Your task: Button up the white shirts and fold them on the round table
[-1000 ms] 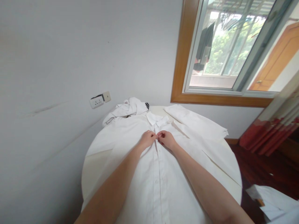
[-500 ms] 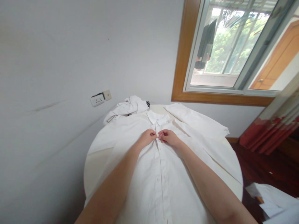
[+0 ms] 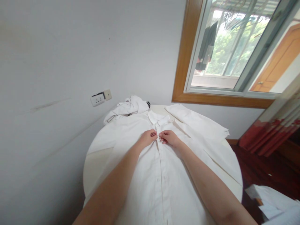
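Note:
A white button-up shirt [image 3: 145, 175] lies spread face up on a round table [image 3: 90, 168], its collar at the far side and its sleeves out to both sides. Just below the collar, my left hand [image 3: 149, 137] pinches the left edge of the front opening. Close beside it, my right hand [image 3: 169, 138] has its fingertips closed on the other edge of the placket. The cloth is slightly raised between the two hands. Further down, the two front edges lie side by side. My fingers hide any button at the pinch.
Crumpled white cloth [image 3: 131, 106] sits at the table's back left, against the wall. A wall socket [image 3: 97, 100] is above it. Back right is a wood-framed window [image 3: 179, 93], with a red and cream curtain [image 3: 264, 137] beside it. More white cloth [image 3: 274, 200] is at lower right.
Both hands stay at the same spot on the placket, with barely any finger movement. The view has shifted very slightly.

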{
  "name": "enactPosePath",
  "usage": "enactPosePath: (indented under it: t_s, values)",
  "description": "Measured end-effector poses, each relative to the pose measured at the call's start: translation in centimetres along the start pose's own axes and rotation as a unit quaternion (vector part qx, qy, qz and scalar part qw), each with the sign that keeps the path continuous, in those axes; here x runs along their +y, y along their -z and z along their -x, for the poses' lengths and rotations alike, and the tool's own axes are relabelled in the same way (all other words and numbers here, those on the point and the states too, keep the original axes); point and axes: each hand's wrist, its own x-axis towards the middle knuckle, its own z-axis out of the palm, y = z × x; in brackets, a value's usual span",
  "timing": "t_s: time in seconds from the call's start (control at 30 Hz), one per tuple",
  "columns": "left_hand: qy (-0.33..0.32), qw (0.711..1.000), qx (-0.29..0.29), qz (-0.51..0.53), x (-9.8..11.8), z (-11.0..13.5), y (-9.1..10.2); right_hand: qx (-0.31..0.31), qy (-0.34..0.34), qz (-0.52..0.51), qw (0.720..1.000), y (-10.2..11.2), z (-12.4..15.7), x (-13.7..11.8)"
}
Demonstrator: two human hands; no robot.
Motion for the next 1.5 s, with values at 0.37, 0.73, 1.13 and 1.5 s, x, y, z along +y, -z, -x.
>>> enactPosePath:
  t_s: [0.37, 0.73, 1.13, 1.5]
  values:
    - [0.01, 0.998, 0.008, -0.054, 0.2, 0.3, 0.1, 0.018, -0.018, 0.002, 1.0, -0.5, 0.2, -0.6]
    - [-0.01, 0.999, -0.034, -0.034, -0.5, -0.1, 0.1, 0.034, -0.029, 0.002, 0.999, -0.6, -0.2, -0.4]
    - [0.001, 0.999, -0.023, -0.049, -0.4, 0.0, -0.1, 0.019, -0.031, -0.022, 0.999, -0.4, 0.0, -0.7]
    - [-0.011, 0.998, -0.021, -0.065, -1.0, -0.1, 0.0, -0.009, -0.007, 0.026, 1.0, -0.2, -0.4, 0.1]
